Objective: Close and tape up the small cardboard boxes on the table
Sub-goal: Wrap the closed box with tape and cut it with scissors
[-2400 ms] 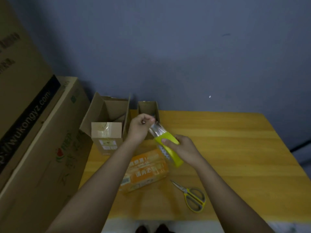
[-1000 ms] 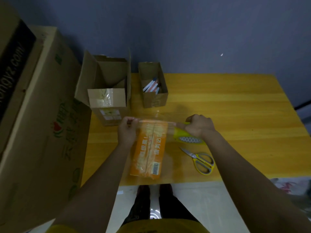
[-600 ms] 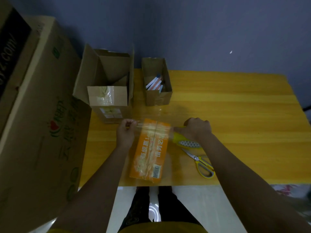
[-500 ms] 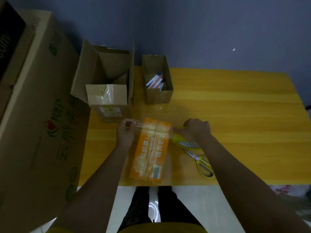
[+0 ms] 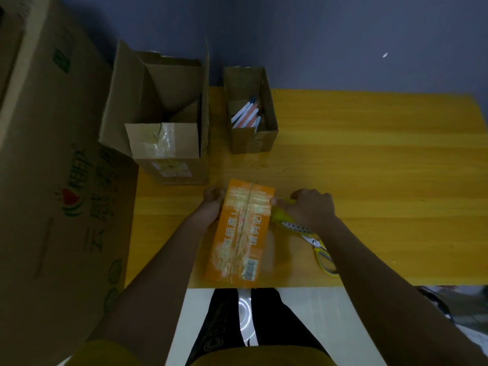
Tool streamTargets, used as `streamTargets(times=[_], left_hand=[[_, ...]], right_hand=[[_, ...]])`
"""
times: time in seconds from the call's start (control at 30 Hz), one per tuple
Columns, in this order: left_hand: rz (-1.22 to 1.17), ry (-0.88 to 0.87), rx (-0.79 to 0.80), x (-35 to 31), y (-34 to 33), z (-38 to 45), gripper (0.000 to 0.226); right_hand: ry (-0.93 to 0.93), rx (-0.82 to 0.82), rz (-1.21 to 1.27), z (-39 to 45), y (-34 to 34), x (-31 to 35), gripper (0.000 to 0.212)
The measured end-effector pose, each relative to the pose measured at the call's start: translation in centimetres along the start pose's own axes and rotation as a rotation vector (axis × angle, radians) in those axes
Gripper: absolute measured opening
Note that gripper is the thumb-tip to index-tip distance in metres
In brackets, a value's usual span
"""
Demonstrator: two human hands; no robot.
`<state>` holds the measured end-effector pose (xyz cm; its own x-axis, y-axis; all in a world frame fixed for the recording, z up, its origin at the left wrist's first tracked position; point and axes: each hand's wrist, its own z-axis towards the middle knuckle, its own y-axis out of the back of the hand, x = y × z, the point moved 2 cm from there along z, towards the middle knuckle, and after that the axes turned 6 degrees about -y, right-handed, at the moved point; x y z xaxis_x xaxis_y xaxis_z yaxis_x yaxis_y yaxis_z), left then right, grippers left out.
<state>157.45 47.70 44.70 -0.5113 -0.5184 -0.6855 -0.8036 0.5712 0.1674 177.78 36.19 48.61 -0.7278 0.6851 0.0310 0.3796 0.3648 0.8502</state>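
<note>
Taping's only getting started: the orange box (image 5: 241, 231) is lying closed on the counter (image 5: 369, 180) while the left hand (image 5: 212, 202) is pinching clear tape at its side and the right hand (image 5: 309, 207) is gripping the yellow dispenser (image 5: 280, 216). Two brown boxes (image 5: 169, 114) behind are sitting open.

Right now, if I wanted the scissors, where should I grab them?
Grab the scissors by their yellow handle loops, coming from the table's near edge. The loops point toward that edge and lie bare, while the blade end points away, tucked under the right hand holding the tape dispenser.
</note>
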Motion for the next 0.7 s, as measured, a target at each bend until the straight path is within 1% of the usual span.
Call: streamTargets(times=[0.07,0.1,0.13,0.17,0.2,0.23,0.3,0.33,0.37,0.43,0.5,0.53,0.57,0.6,0.63,0.7], left_hand=[[0.258,-0.214,-0.158,-1.1,0.2,-0.4,0.041],[0.345,-0.331,-0.256,-1.7,0.2,-1.2,0.034],[0.373,-0.409,-0.313,-2.4,-0.1,-2.0,0.026],[0.388,-0.439,-0.323,-2.8,-0.6,-2.8,0.03],[0.428,-0.42,-0.292,-3.0,-1.4,-3.3,0.042],[0.497,-0.358,-0.226,-3.0,-2.5,-3.7,0.059],[0.6,-0.217,-0.072,-2.7,-4.4,-4.5,0.102],[0.659,-0.185,-0.023,-2.6,-5.0,-4.8,0.12],[0.734,-0.175,0.0,-2.5,-5.5,-5.0,0.134],[0.88,-0.175,-0.023,-2.0,-5.8,-4.9,0.147],[0.909,-0.181,-0.076,-1.7,-5.7,-4.5,0.146],[0.875,-0.185,-0.092,-1.5,-5.3,-4.3,0.144],[0.819,-0.194,-0.1,-1.3,-4.6,-4.0,0.143],[0.752,-0.209,-0.096,-1.2,-3.7,-3.8,0.143],[0.674,-0.215,-0.079,-1.0,-2.6,-3.5,0.142],[0.49,-0.203,-0.037,-0.6,0.0,-2.7,0.138]], right_hand=[[0.005,0.015,0.004,-0.1,0.3,0.1,0.088],[0.005,0.021,0.0,-0.1,0.4,0.1,0.087],[0.005,0.024,-0.008,-0.2,0.5,0.1,0.087],[0.007,0.029,-0.012,-0.3,0.6,0.0,0.086],[0.007,0.039,-0.01,-0.3,0.7,0.0,0.086],[0.006,0.049,-0.005,-0.4,0.7,0.0,0.085],[0.016,0.053,-0.027,-0.5,0.6,0.0,0.082],[0.027,0.044,-0.053,-0.4,0.6,0.2,0.081],[0.037,0.03,-0.082,-0.3,0.8,0.3,0.08],[0.067,-0.014,-0.138,-0.2,1.3,0.8,0.078],[0.121,-0.037,-0.158,0.0,1.9,1.1,0.076],[0.156,-0.01,-0.117,-0.1,2.2,1.1,0.073],[0.199,0.03,-0.02,-0.2,2.7,0.9,0.066],[0.242,0.076,0.127,-0.5,3.3,0.7,0.057],[0.272,0.121,0.302,-0.9,4.0,0.3,0.053],[0.323,0.199,0.648,-1.7,5.5,0.0,0.057]])
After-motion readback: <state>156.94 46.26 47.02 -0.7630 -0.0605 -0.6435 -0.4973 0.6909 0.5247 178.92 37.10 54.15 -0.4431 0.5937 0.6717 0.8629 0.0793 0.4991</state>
